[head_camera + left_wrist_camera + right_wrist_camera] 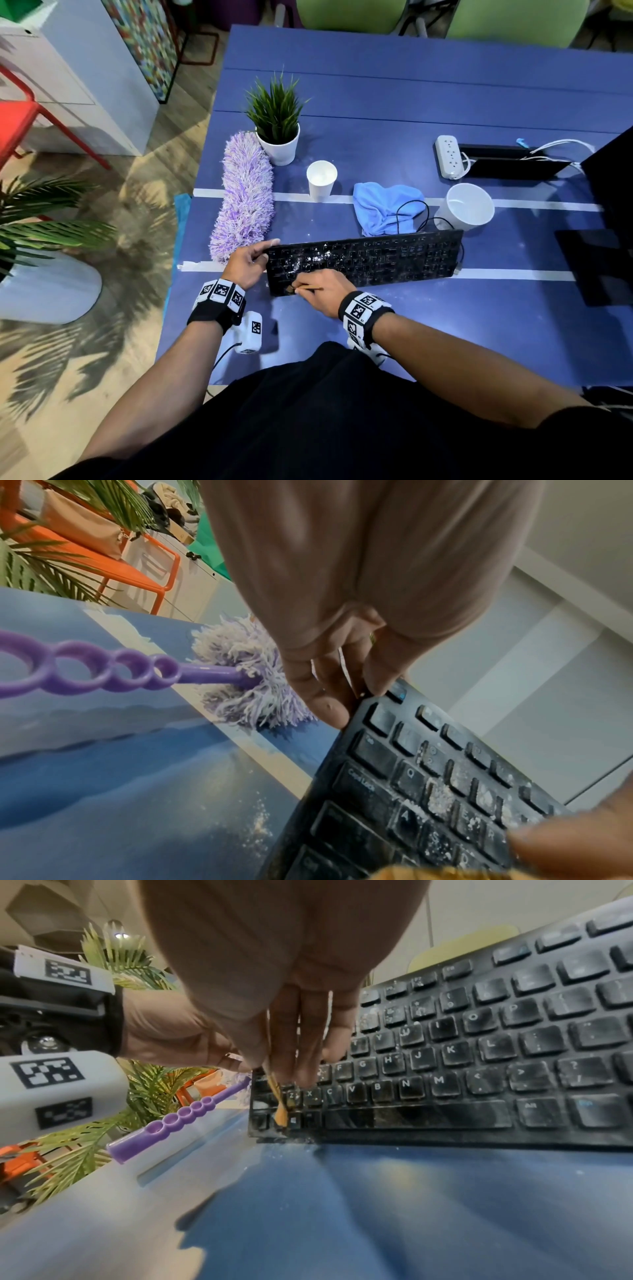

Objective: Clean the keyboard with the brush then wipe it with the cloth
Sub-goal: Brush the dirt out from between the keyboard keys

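Brushing at the near-left corner of the keyboard (pixel 363 260).
Right hand (pixel 322 291) pinching the small brush (pixel 279 1104) there, left hand (pixel 245 263) gripping the left end; long axis running rightward across the table (pixel 479 325); blue cloth (pixel 383 205) lying just behind, nearer the right hand.

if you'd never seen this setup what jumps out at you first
The black keyboard near the front of the blue table, dusted with white crumbs; the left hand grips its left end while the right hand works a small brush over the bottom-left keys. Next, the fluffy purple duster lying left of the keyboard, and the blue cloth crumpled just behind it.
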Motion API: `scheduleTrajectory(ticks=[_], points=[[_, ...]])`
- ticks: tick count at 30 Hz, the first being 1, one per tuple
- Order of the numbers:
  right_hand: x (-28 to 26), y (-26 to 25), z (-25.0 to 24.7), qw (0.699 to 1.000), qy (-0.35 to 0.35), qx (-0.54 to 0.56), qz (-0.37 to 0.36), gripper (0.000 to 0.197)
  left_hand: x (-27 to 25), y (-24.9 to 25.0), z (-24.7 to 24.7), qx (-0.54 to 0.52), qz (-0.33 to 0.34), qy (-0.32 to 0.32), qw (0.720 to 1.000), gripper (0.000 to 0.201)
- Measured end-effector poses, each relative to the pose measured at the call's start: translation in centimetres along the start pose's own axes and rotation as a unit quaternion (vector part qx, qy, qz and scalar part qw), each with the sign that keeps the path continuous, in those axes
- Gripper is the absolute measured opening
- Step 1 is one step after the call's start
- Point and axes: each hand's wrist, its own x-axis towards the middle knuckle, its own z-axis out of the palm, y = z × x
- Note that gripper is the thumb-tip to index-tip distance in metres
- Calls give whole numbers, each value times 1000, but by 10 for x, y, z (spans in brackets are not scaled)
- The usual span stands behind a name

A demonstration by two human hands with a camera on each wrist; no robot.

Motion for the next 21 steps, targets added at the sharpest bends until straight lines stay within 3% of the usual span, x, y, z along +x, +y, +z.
scheduleTrajectory(ticks=[2, 5, 11, 16, 21], points=[[2, 0, 1, 1000, 6, -6, 3, 17, 0, 1, -1, 1, 2, 2, 1000, 52], [1, 3, 2, 999, -39, -9, 21, 16, -1, 1, -1, 12, 2, -3, 1000, 51], [-9, 9, -8, 995, 78, 49, 40, 12, -2, 1, 0, 17, 7, 0, 1000, 42], [-3, 4, -15, 981, 93, 162, 50, 9, -1, -4, 1, 26, 2, 11, 1000, 54], [6, 1, -14, 973, 129, 166, 91, 9, -3, 2, 3, 7, -2, 12, 1000, 47]])
